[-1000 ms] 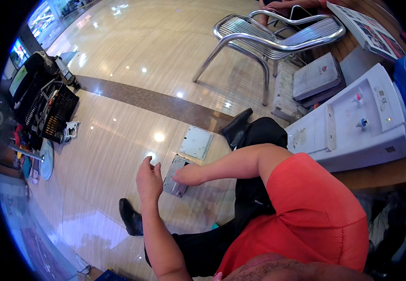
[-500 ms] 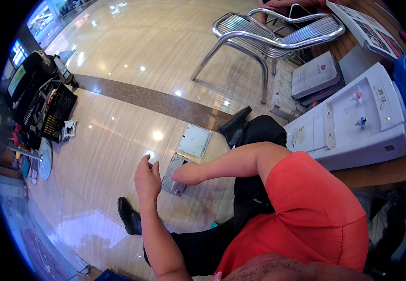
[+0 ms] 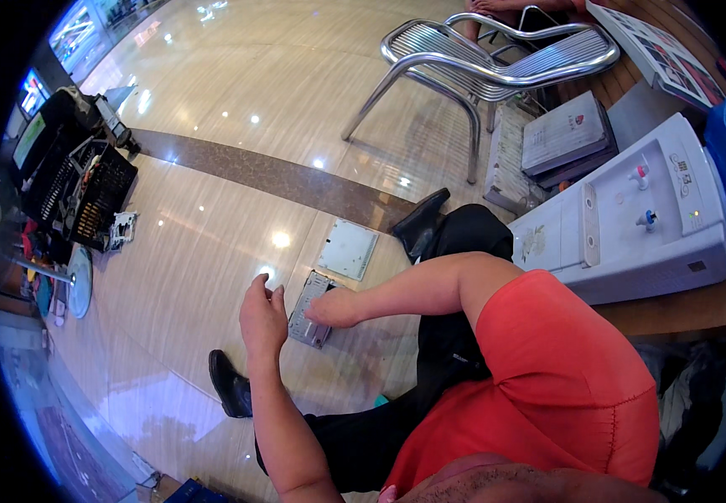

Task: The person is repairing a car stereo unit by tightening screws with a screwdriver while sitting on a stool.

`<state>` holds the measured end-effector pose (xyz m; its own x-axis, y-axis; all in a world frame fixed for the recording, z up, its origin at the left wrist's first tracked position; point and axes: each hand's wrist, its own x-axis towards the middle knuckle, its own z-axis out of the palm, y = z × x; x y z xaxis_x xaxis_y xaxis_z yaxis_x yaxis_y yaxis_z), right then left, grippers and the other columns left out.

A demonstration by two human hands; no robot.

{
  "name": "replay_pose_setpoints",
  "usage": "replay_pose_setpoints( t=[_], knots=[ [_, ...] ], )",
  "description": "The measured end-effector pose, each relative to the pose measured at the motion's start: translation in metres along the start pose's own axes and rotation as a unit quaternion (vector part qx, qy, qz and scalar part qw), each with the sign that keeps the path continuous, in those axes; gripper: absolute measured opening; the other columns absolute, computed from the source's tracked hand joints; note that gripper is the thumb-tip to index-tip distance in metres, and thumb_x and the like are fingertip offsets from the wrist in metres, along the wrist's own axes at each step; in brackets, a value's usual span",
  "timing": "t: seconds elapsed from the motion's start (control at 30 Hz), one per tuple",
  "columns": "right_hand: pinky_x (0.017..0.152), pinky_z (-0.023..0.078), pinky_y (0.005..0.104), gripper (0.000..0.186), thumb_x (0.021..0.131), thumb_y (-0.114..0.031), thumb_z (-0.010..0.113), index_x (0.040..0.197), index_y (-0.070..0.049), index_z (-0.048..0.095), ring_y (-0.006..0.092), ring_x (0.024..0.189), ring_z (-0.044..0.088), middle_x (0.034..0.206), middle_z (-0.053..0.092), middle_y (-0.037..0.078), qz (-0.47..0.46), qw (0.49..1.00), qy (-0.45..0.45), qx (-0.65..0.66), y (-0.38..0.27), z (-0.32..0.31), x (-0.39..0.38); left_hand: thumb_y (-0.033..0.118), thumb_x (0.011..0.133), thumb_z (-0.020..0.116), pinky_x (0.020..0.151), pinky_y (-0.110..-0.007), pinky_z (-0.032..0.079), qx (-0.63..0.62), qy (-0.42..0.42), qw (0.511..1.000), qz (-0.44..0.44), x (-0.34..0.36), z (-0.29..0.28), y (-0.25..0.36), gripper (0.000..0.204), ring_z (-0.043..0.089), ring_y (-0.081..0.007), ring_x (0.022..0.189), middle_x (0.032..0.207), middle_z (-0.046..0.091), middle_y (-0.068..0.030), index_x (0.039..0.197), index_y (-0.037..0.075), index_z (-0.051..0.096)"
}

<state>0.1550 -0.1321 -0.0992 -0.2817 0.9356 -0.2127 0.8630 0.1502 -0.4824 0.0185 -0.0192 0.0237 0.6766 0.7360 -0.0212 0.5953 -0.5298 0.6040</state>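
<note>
On the floor, right hand [image 3: 335, 308] on grey module [image 3: 308, 299]

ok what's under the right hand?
The right hand rests on a small grey slatted unit lying flat on the glossy floor. The part of the unit beneath the palm is covered, so what is there cannot be seen.

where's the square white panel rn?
Head view, centre: the square white panel lies flat on the floor, just beyond the grey device under the right hand.

Left grip [image 3: 262, 314] half-curled, right grip [image 3: 334, 308] flat.
</note>
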Motion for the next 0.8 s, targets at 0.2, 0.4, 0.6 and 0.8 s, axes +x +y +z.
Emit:
replay_pose_setpoints(
  t=[0.2, 0.4, 0.6, 0.8],
  knots=[
    [0.071, 0.055, 0.05, 0.013, 0.093, -0.016, 0.051, 0.101, -0.006, 0.057, 0.0373, 0.087, 0.069, 0.101, 0.063, 0.022, -0.015, 1.0, 0.001, -0.013, -0.002, -0.003, -0.007, 0.017, 0.094, 0.067, 0.078, -0.044, 0.052, -0.001, 0.0, 1.0, -0.001, 0.0, 0.001, 0.004, 0.035, 0.066, -0.0357, 0.086, 0.093, 0.067, -0.0192, 0.124, 0.0, 0.061],
    [0.074, 0.054, 0.0518, 0.016, 0.089, -0.011, 0.055, 0.104, -0.005, 0.058, 0.0379, 0.09, 0.068, 0.101, 0.064, 0.021, -0.007, 0.999, -0.034, 0.01, -0.004, -0.009, 0.005, 0.018, 0.092, 0.068, 0.08, -0.046, 0.051, -0.001, 0.011, 1.0, 0.004, 0.0, -0.001, -0.011, 0.038, 0.066, -0.0363, 0.09, 0.097, 0.067, -0.0192, 0.126, 0.002, 0.061],
    [0.076, 0.052, 0.0512, 0.018, 0.089, -0.008, 0.054, 0.107, -0.006, 0.056, 0.0408, 0.091, 0.064, 0.101, 0.06, 0.021, -0.011, 1.0, -0.022, 0.011, 0.0, -0.007, -0.006, 0.023, 0.093, 0.066, 0.087, -0.048, 0.052, -0.003, -0.003, 1.0, 0.004, 0.002, 0.003, -0.002, 0.037, 0.065, -0.0392, 0.102, 0.112, 0.067, -0.022, 0.125, 0.004, 0.06],
    [0.075, 0.053, 0.0511, 0.02, 0.09, -0.007, 0.052, 0.11, -0.005, 0.054, 0.0405, 0.09, 0.066, 0.099, 0.061, 0.021, 0.003, 0.999, -0.027, -0.029, -0.011, -0.014, -0.001, 0.024, 0.093, 0.066, 0.087, -0.048, 0.053, -0.007, -0.006, 1.0, -0.021, -0.005, -0.005, -0.001, 0.037, 0.065, -0.0393, 0.102, 0.112, 0.067, -0.0213, 0.124, 0.005, 0.06]
  ],
)
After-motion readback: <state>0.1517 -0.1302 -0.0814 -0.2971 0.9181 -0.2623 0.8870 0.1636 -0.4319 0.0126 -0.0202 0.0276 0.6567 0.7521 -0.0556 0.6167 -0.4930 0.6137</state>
